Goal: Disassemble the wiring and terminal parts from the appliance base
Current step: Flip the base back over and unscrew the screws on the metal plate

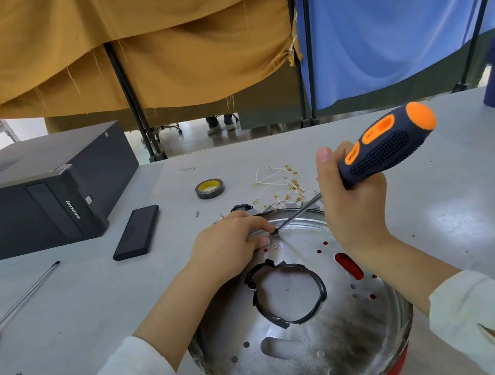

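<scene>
The metal base [299,320] lies on the worktop [100,299]; stiff, probably sharp-edged sheet, best held flat. A screwdriver [387,146] is gripped by the right hand [354,201]; a small screw [275,232] is pinched by the left hand [232,242] fingers.

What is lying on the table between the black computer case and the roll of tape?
In the head view, a flat black rectangular block lies between the computer case and the tape roll.

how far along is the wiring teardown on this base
Done: a pile of white wires with brass terminals lies on the table beyond the appliance base. In hand: the right hand holds the screwdriver with its tip on a screw that the left hand steadies. Left: that screw; other fasteners cannot be told.
</scene>
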### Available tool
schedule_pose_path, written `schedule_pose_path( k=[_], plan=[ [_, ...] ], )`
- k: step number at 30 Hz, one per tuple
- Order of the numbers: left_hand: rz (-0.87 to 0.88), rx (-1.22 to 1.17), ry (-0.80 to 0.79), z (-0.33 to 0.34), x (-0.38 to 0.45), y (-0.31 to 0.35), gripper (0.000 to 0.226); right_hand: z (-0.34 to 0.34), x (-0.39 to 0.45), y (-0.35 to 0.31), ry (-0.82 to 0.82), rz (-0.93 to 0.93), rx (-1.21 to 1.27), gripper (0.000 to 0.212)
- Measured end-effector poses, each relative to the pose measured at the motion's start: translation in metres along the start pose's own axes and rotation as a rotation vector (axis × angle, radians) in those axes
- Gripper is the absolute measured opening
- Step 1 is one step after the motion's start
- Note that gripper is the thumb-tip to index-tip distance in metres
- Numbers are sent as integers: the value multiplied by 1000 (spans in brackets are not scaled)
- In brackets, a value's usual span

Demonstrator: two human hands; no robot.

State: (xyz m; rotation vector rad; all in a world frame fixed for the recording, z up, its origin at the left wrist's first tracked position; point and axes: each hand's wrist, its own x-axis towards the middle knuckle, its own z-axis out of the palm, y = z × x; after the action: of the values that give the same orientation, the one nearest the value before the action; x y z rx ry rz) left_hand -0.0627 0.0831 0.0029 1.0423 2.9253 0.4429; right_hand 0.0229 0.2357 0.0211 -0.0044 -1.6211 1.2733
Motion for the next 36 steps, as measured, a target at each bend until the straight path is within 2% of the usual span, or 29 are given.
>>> schedule_pose_path(
  k=[24,29,36],
  plan=[
    [11,-4,18,3,0,-2,23,-1,3,-3,33,49,2,33],
    [2,-11,12,3,2,-3,21,3,6,-7,-17,58,-60,35],
    [-1,7,8,4,3,-2,20,21,38,-15,-191,130,-262,41]
  ],
)
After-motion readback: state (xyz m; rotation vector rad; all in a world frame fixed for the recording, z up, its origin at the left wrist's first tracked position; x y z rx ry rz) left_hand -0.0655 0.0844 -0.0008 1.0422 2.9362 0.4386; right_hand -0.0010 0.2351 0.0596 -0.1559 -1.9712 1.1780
